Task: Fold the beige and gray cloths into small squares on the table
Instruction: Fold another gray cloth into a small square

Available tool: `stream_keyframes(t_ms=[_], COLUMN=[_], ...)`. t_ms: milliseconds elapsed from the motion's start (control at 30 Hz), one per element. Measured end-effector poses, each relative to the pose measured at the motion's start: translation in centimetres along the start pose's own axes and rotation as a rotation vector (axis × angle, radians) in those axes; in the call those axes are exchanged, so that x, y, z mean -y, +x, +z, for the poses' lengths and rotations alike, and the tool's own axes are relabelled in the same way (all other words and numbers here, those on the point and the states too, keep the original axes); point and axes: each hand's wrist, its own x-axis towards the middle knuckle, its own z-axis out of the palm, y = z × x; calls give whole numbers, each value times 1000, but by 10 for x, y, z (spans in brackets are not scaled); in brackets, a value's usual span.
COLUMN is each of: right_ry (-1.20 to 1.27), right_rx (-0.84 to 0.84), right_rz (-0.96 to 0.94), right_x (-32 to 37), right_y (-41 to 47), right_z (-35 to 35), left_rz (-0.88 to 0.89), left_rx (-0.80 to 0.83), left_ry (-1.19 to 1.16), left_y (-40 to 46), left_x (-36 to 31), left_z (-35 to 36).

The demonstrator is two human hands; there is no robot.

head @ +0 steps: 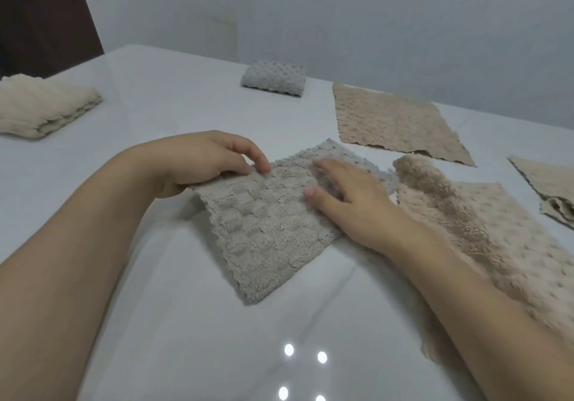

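A gray textured cloth [264, 230] lies folded over on the white table [155, 105] in front of me. My left hand [205, 161] pinches its upper left edge between thumb and fingers, lifting that edge slightly. My right hand [351, 195] lies flat with straight fingers on the cloth's upper right part. A beige cloth [484, 223] lies rumpled under my right forearm. Another beige cloth [394, 121] lies spread flat behind it. A folded gray square [273, 78] sits at the far side.
A folded cream cloth [40, 105] rests at the far left. Part of another beige cloth [553, 186] shows at the right edge. A pale wall stands behind the table, with a dark panel [43, 18] at upper left.
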Motion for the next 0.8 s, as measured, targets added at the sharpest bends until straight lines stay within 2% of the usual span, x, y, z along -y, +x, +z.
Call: stream_keyframes(t_ms=[67, 200, 300, 400, 500, 567, 667, 733, 800], right_ry=[-138, -114, 14, 53, 70, 150, 233, 302, 423], right_rx=[106, 118, -3, -208, -213, -150, -78, -84, -121], right_rz=[-13, -6, -8, 143, 325, 263, 127, 131, 163], right_x=[-2, -4, -10, -24, -30, -29, -22, -19, -19], right_y=[-5, 0, 2, 7, 9, 6, 5, 5, 5], right_z=[10, 11, 7, 1, -6, -9, -8, -7, -9], left_rz=[39, 61, 134, 183, 265, 359, 451, 456, 434], left_rx=[21, 104, 76, 28, 5, -15, -38, -86, -216], left_ry=[-114, -359, -339, -274, -207, -190, -323, -411, -380], left_y=[3, 10, 16, 21, 18, 17, 16, 19, 24], left_x=[2, 13, 21, 21, 14, 12, 9, 6, 6], left_z=[2, -1, -1, 5, 12, 10, 8, 13, 25])
